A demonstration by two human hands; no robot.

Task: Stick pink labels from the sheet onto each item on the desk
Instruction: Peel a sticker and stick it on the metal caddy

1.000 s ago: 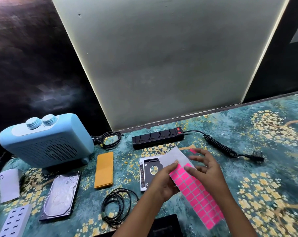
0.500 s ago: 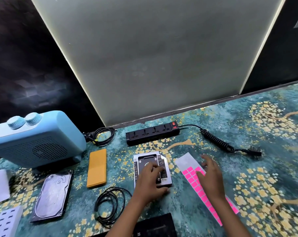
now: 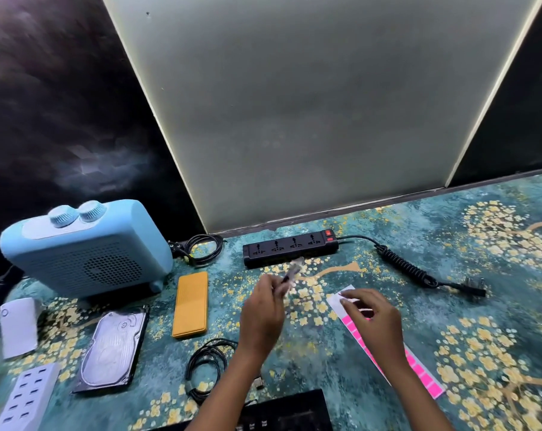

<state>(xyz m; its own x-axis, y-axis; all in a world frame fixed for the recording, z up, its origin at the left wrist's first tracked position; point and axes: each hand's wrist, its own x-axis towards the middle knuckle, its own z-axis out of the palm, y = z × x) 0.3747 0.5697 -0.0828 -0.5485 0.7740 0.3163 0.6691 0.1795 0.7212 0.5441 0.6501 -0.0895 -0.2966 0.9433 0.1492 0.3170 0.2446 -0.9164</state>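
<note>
Two hands work over a teal desk (image 3: 450,244) patterned with gold flowers. The left hand (image 3: 261,318) is raised above the desk with its fingers curled round a thin silvery thing, the tray (image 3: 291,275), which shows edge-on and blurred, poking up past the fingertips toward the power strip (image 3: 289,248). The right hand (image 3: 373,321) lies on the sheet (image 3: 425,377) near its far end, fingers bent and loosely spread; the fingertips press the white, stripped part of the backing, and whether they pinch a label I cannot tell. The sheet lies flat on the desk, running from mid-desk toward the near right, with rows of pink labels showing on both sides of the wrist.

The strip sits at the back, four sockets in a row and a red switch at its right end; its coiled cord (image 3: 403,265) runs right to a plug (image 3: 474,286). A blue heater (image 3: 86,250) with two knobs stands at the left. In front of it lie an orange case (image 3: 191,300), a hard drive (image 3: 112,346), a white pouch (image 3: 17,326) and a white multi-port hub (image 3: 24,396). A black cable (image 3: 207,368) is coiled beside the left forearm. Small white print on a black device (image 3: 288,412) at the near edge is too small to read.
</note>
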